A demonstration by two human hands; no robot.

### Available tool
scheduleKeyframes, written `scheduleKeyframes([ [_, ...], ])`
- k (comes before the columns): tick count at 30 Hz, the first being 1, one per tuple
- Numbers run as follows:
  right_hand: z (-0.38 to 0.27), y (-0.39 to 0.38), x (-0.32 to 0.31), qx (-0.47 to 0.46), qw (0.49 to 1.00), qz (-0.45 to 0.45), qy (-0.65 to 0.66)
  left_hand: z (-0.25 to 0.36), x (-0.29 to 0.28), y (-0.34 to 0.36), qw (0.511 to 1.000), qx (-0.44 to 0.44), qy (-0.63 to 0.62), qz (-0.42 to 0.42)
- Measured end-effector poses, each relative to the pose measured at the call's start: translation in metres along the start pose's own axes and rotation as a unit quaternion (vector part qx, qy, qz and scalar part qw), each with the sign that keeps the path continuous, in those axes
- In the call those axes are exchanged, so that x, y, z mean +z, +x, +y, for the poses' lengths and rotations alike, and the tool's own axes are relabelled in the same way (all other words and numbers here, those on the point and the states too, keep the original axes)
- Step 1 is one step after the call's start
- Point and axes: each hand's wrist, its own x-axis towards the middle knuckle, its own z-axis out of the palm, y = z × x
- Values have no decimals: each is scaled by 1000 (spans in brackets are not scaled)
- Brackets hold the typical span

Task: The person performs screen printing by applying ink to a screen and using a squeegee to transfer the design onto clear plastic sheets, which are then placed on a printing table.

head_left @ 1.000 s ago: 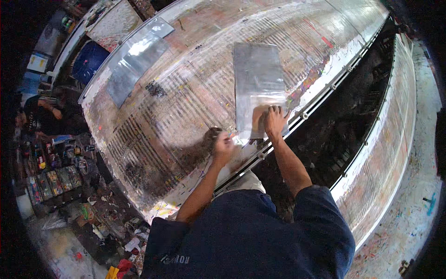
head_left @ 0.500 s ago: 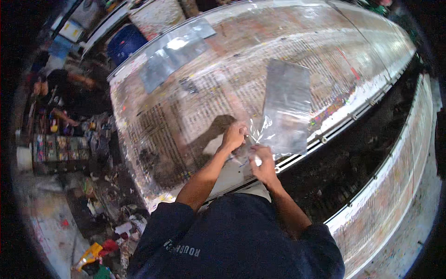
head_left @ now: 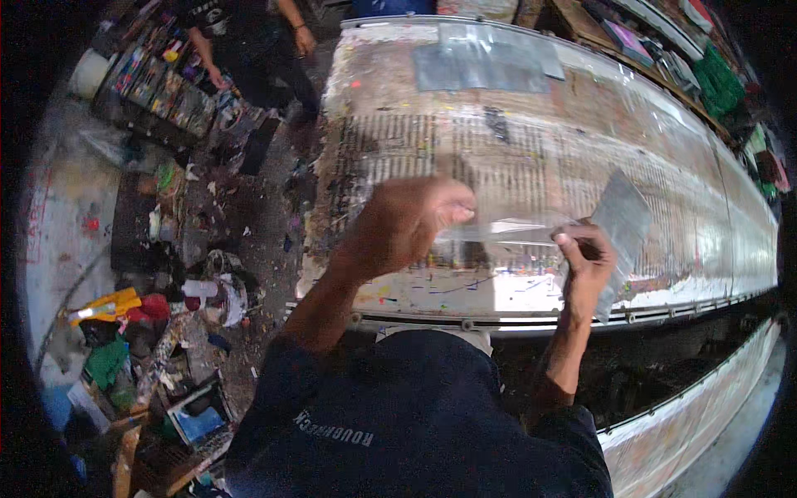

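A clear plastic film (head_left: 519,230) stretches between my hands above the long paint-stained table (head_left: 465,296). My left hand (head_left: 411,220), blurred by motion, has its fingers curled closed at the film's left end. At the other end, my right hand (head_left: 588,257) pinches the film between thumb and fingers. Beyond and partly behind the right hand, a grey sheet (head_left: 624,216) lies flat on the table. More grey sheets (head_left: 481,62), overlapping, rest along the table's far edge.
A second long table (head_left: 689,436) runs along the near right, past a dark gap. Another person (head_left: 257,50) stands at the far left by a rack of containers (head_left: 158,95). Scraps and cloths (head_left: 124,332) litter the floor at left. A green crate (head_left: 721,83) sits far right.
My view has swung left. My hands have moved apart, the left one leftward and the right one rightward, with the film now drawn out between them.
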Motion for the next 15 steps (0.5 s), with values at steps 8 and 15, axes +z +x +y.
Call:
scheduleKeyframes([
  [8, 35, 132, 109, -211, 911, -57, -349, -163, -79, 44, 959, -77, 192, 194],
  [15, 31, 207, 155, -161, 980, -18, -118, -168, -111, 97, 941, -70, -20, 329],
])
